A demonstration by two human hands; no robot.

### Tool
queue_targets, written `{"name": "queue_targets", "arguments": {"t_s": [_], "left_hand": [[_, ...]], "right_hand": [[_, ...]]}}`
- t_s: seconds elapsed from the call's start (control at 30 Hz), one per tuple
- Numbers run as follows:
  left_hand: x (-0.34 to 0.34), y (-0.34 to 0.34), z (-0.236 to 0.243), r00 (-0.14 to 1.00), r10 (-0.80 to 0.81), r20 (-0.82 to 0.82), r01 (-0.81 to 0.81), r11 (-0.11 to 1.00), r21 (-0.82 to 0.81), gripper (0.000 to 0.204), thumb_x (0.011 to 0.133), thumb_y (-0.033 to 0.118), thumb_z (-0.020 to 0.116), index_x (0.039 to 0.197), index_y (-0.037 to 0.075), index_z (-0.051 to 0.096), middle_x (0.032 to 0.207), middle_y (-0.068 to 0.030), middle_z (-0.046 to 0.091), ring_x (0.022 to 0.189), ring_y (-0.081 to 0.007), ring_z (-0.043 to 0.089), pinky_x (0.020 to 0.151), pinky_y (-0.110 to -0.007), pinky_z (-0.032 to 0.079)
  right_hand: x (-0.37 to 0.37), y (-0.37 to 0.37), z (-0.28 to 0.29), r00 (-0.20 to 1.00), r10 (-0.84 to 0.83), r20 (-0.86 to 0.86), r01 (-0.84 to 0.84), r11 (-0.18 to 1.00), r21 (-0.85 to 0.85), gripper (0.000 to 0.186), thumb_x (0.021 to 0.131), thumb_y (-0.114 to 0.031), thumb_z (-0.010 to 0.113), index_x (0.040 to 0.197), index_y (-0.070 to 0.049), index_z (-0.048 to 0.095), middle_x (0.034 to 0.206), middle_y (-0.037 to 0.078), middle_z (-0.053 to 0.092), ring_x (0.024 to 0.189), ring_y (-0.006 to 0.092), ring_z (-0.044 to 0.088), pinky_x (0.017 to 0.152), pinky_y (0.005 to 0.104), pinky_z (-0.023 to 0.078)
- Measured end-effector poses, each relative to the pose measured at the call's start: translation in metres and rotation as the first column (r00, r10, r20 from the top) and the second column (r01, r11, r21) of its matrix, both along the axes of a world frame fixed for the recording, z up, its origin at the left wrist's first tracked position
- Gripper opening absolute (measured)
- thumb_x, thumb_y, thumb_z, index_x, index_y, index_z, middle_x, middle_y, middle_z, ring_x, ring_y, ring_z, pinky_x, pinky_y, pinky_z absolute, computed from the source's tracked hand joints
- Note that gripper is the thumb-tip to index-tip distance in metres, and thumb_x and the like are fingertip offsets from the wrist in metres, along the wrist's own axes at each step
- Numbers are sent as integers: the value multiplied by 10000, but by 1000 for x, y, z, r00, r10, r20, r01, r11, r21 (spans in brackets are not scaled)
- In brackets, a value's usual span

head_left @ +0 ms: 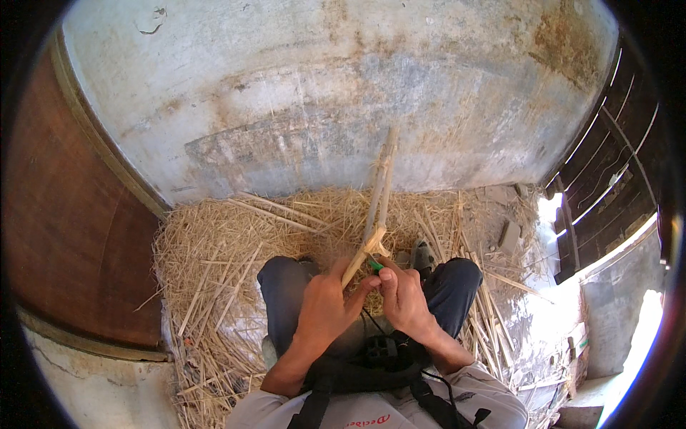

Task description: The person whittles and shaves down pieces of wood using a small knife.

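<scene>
Pale wooden stick [356, 270] is between the knees, in front of the torso, low end in the left hand [327, 299]; left fingers are wrapped round it, with some blur there. Right hand [409, 299] is just beside it, fingers closed and thumb pressed on a small green item [375, 265] next to the stick; mostly hidden, can't tell its full shape. Up from the hands, the stick meets two slim poles [378, 194] at a rough joint, with a short stub sticking out; the poles close together toward the far end, in front of the stained wall [300, 93]. Can't tell if they touch it. Handling guess: light for its length, stiff along the grain, dry, so decent grip, but splinters likely. Long end probably makes it tip-heavy and twisty. Weak spot is likely the joint; don't lever on it. Best hold: full wrap on the bare shaft just below the joint, second support on the poles above. Loose straw [207, 222] underneath gives poor footing, I'd say.
</scene>
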State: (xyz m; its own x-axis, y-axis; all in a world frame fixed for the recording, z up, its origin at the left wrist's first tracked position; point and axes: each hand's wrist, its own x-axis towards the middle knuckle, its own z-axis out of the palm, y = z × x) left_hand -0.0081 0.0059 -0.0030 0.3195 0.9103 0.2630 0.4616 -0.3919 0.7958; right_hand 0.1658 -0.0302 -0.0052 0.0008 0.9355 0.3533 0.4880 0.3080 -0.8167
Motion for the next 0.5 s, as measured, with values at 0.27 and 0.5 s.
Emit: {"name": "queue_targets", "arguments": {"t_s": [0.27,0.5], "left_hand": [[-2,2,1,997,-49,59,48,999,6,429,1009,357,765,1141,-35,647,669,-168,623,552,-286,637,540,-389,449],[-6,3,4,974,-108,199,139,979,-147,412,1030,434,711,1083,27,668,734,-144,652,650,-307,659,631,-411,500]], "right_hand": [[-1,8,-11,1000,9,25,-13,985,173,417,1160,-340,460,1212,31,643,754,222,656,697,427,693,638,443,526],[26,11,-30,754,210,-622,-372,917,-142,807,1028,-798,440,1021,-18,648,757,-18,533,667,101,475,596,295,364]]}}
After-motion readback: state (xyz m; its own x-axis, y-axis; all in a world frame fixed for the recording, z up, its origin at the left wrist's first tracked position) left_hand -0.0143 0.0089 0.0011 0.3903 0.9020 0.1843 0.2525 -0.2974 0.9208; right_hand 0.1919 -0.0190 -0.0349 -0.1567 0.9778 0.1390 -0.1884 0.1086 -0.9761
